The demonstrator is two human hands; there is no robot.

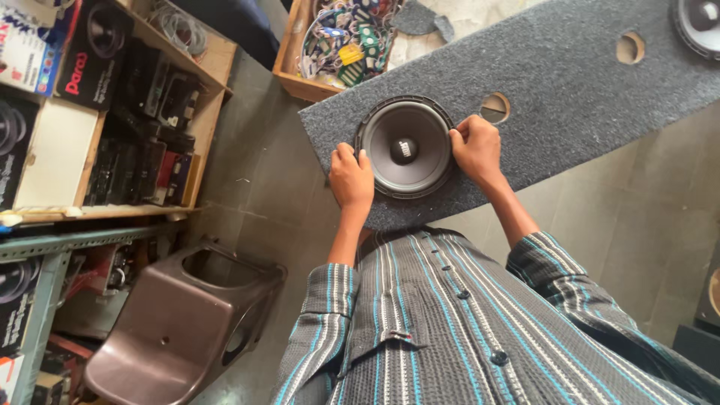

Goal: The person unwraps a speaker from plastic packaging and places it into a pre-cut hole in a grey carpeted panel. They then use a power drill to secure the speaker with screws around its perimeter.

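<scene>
— Look at the round speaker, in the upper middle of the frame. It sits in a hole in the long grey carpeted board.

— Who is holding it?

— The person in the striped shirt. The left hand rests on the speaker's left edge, fingers curled over the rim. The right hand is on the right edge, fingers bent and pinching at the rim. Neither hand lifts it; both just press on it.

— How would you do that well?

— I think you push evenly on both sides, so the speaker sits flat and does not tip. Keep fingers off the soft dark cone in the middle.

— What else is on the board?

— A small round hole just beside the right hand, another hole farther up right, and a second speaker at the top right corner.

— And around it?

— A wooden tray of colourful parts behind the board, shelves with boxes at the upper left, and a brown plastic stool tipped over on the floor at the lower left.
</scene>
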